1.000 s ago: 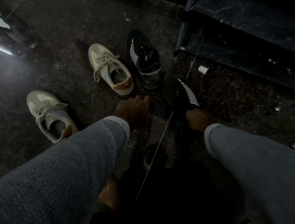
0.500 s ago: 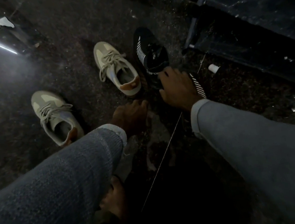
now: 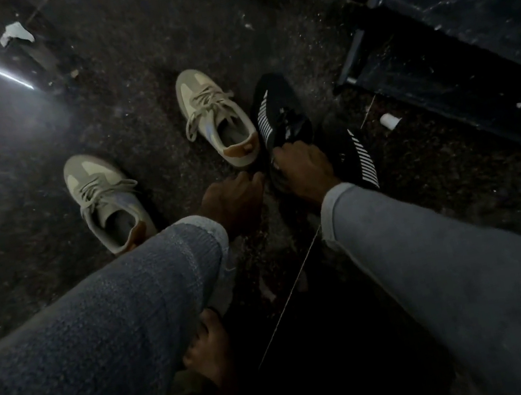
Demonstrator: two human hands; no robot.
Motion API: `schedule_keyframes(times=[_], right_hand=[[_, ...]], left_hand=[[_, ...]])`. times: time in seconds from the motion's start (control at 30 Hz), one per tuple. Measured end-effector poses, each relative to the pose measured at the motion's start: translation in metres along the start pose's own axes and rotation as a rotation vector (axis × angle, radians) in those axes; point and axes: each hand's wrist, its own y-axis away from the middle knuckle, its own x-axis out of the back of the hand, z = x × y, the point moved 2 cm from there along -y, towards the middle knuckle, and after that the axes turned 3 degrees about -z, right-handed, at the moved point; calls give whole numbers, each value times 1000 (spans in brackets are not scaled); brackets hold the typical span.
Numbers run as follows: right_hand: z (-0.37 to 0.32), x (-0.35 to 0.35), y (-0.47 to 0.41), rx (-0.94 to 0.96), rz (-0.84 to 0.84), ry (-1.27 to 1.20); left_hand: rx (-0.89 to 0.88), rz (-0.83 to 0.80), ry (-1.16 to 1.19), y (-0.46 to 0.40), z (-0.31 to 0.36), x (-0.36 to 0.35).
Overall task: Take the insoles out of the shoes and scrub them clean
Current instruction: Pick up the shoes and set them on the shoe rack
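Four shoes lie on the dark floor. Two are beige lace-up sneakers, one at the centre [image 3: 217,118] and one further left [image 3: 106,196]. Two are black sneakers with white stripes. My right hand [image 3: 303,169] grips the heel opening of the far black sneaker [image 3: 278,110], fingers curled into it. The other black sneaker [image 3: 358,159] lies just right of that wrist. My left hand [image 3: 231,199] hovers beside the right hand with loosely bent fingers and holds nothing. No insole shows in the dim light.
A dark low shelf unit [image 3: 454,58] fills the upper right, with a small white cylinder [image 3: 390,121] on the floor before it. A paper scrap [image 3: 14,33] lies far left. My bare foot [image 3: 209,349] and a thin taut string [image 3: 290,296] are near my knees.
My right hand left the near black sneaker, reached forward and took hold of the far black sneaker's heel. My left hand edged forward towards it.
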Motion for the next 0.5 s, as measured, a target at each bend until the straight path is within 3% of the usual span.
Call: schedule_keyframes(times=[0.13, 0.3, 0.4, 0.5], right_hand=[[-19, -22, 40, -8, -78, -175], [-13, -19, 89, 91, -156, -438], [12, -18, 115, 54, 53, -484], [44, -32, 133, -183, 222, -414]], left_hand=[[-37, 39, 24, 4, 10, 5], [-48, -39, 40, 15, 42, -2], [-21, -53, 102, 16, 72, -17], [4, -84, 122, 15, 93, -28]])
